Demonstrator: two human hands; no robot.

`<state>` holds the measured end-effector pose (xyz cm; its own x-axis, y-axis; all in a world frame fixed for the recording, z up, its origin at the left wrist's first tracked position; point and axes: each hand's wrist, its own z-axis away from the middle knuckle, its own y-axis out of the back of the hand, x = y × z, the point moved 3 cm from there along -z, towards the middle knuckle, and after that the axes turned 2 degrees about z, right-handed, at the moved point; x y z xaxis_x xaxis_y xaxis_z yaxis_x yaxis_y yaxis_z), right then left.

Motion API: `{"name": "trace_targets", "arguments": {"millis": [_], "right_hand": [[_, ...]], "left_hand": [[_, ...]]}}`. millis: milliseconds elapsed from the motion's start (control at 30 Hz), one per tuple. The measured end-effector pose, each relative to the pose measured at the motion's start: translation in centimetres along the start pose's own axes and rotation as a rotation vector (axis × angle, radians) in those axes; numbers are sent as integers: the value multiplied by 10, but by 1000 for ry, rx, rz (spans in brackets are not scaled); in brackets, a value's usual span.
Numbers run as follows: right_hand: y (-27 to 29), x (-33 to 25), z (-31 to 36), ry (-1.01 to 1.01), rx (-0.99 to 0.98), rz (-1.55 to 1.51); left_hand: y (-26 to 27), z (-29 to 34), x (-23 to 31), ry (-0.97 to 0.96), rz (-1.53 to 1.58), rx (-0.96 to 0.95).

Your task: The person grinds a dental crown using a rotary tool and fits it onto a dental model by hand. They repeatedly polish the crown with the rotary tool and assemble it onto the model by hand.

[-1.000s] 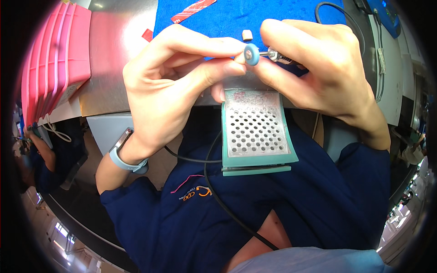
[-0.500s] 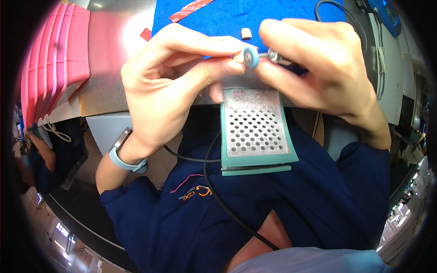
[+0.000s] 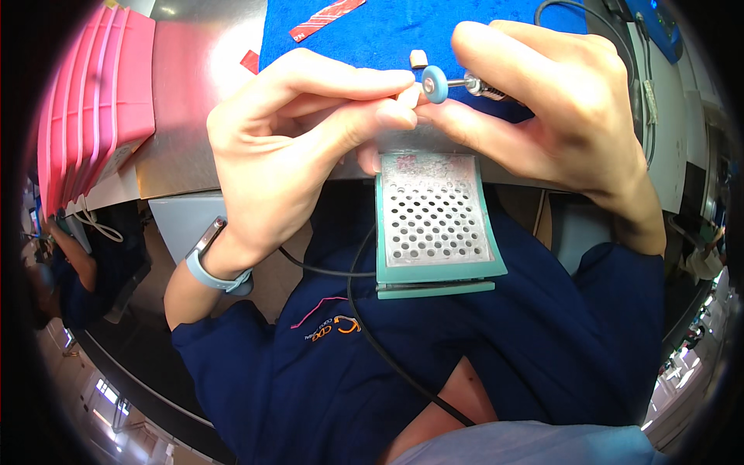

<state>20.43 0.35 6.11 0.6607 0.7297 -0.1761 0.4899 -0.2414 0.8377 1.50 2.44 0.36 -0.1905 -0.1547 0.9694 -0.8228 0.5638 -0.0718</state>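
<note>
Over the near edge of the metal bench (image 3: 182,151): two bare hands, one small piece, one powered-looking tool. Left hand (image 3: 267,147) — thumb and forefinger pinched almost together, a pale piece (image 3: 408,96) caught between their tips, its right end exposed; the other fingers curl beneath. Right hand (image 3: 562,105) — fingers wrapped about a handpiece (image 3: 484,87), mostly hidden by the palm, no slack visible in the hold; a blue wheel (image 3: 435,84) on its metal shank points left. Wheel and piece: just beside each other; contact cannot be told, nor whether the wheel turns. Below the hands: a perforated plate (image 3: 438,221) in a green frame (image 3: 442,273), jutting from the bench above the lap, its holes uncovered. Beyond the hands: a blue towel (image 3: 364,50), bearing a second piece (image 3: 418,59), apart from both hands, and a red strip (image 3: 327,18); a red scrap (image 3: 249,60) near the towel's left edge. Far left: a ribbed pink bin (image 3: 97,101). State of the work, by judgement: under way on the first piece, tool and piece already brought together, the piece not yet set down. Whether the second is finished or waiting does not show; surface detail on either is too small to grade, so the amount left stays uncertain.
</note>
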Motion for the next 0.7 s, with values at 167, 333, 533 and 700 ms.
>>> {"name": "trace_targets", "arguments": {"millis": [167,333,533,700], "right_hand": [[-3,-2,3,-5,-33,-10],[-2,-2,2,-5,-118,-1],[-1,-2,1,10,-108,-9],[-3,-3,4,0,-102,-12]], "left_hand": [[1,0,0,-20,-6,-15],[1,0,-1,-17,30,2],[1,0,-1,-30,38,-15],[0,0,-2,-13,44,4]]}}
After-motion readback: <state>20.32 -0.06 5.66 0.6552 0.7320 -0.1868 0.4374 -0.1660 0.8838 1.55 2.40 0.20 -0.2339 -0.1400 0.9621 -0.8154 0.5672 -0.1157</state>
